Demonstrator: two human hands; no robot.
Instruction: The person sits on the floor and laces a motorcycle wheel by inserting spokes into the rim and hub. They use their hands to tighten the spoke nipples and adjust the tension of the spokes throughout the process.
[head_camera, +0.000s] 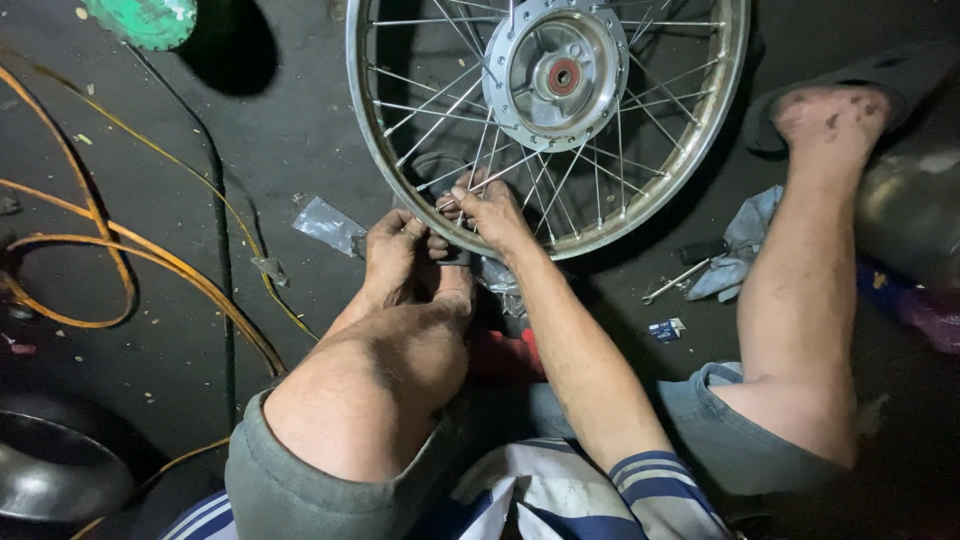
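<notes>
Both hands, left hand (398, 252) and right hand (487, 212), pinch thin spokes (470, 190) of the shiny spoked wheel (548, 110)

Bare forearms and bare lower legs. Left hand (395, 255) and right hand (490, 212) ungloved, grimy with dark smudges. Shirt (560, 495) white with navy stripes; short sleeve cuff (655, 470) ringed in navy bands. Shorts (300, 490) grey-green, hems thick and rolled at the knee. Bare foot (830, 115) dirt-marked on top, in a dark sandal (880, 70).
</notes>
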